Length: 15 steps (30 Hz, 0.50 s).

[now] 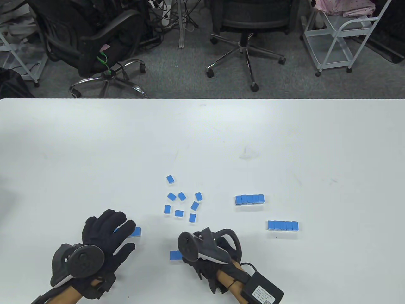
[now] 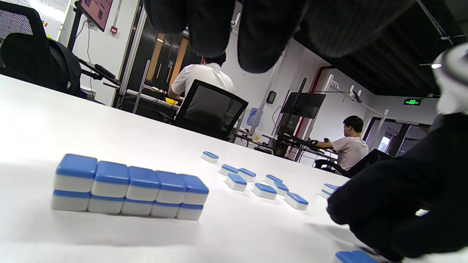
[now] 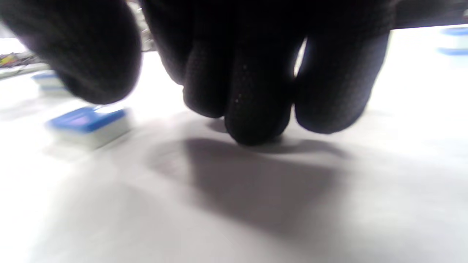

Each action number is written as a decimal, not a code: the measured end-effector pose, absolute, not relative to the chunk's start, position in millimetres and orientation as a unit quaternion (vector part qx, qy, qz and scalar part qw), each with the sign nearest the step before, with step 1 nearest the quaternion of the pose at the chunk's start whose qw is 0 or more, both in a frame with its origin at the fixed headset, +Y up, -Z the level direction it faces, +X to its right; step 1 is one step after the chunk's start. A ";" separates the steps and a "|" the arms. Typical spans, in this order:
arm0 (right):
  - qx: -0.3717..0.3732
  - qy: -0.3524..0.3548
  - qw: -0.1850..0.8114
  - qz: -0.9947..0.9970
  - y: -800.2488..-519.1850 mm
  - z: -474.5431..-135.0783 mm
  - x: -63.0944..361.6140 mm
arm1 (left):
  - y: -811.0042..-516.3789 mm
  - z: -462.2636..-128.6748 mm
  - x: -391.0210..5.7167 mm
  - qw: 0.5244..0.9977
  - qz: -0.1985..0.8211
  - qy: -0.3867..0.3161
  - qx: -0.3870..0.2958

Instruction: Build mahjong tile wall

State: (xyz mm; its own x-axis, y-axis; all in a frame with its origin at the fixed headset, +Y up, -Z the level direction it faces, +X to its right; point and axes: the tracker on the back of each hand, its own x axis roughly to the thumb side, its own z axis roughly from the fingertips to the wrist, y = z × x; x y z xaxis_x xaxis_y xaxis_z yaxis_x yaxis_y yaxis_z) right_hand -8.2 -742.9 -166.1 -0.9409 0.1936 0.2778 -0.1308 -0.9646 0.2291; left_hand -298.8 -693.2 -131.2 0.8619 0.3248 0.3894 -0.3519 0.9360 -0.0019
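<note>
A two-layer block of blue-backed tiles [image 2: 128,188], five wide, stands at the front left. My left hand [image 1: 121,236] hovers over it with fingers [image 2: 263,44] stretched out, covering most of it in the table view; only its right end [image 1: 136,231] shows. My right hand [image 1: 196,253] is down near the front centre, its fingers [image 3: 256,109] bunched with their tips on the bare table and holding nothing. A short pair of tiles [image 1: 175,255] lies just left of its thumb. Several loose tiles [image 1: 182,202] lie face down in the middle.
Two finished rows of tiles lie to the right: one row [image 1: 249,199] farther back, the other row [image 1: 282,225] nearer and more to the right. A black box [image 1: 264,289] on a cable sits by my right forearm. Office chairs stand beyond the table's far edge [image 1: 202,99].
</note>
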 end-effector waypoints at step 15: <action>0.071 0.029 0.002 0.997 -755.7 -198.1 -24.7 | -695.3 -127.4 -297.2 0.962 0.181 -0.203 0.027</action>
State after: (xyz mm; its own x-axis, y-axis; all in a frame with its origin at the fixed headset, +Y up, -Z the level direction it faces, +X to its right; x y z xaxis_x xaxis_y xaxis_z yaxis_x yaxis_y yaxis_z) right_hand -24.7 -755.7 -198.1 -0.9900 0.0080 0.1405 0.0001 -0.9983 0.0576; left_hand -297.2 -695.3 -127.4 0.8521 0.3372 0.4003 -0.3592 0.9330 -0.0213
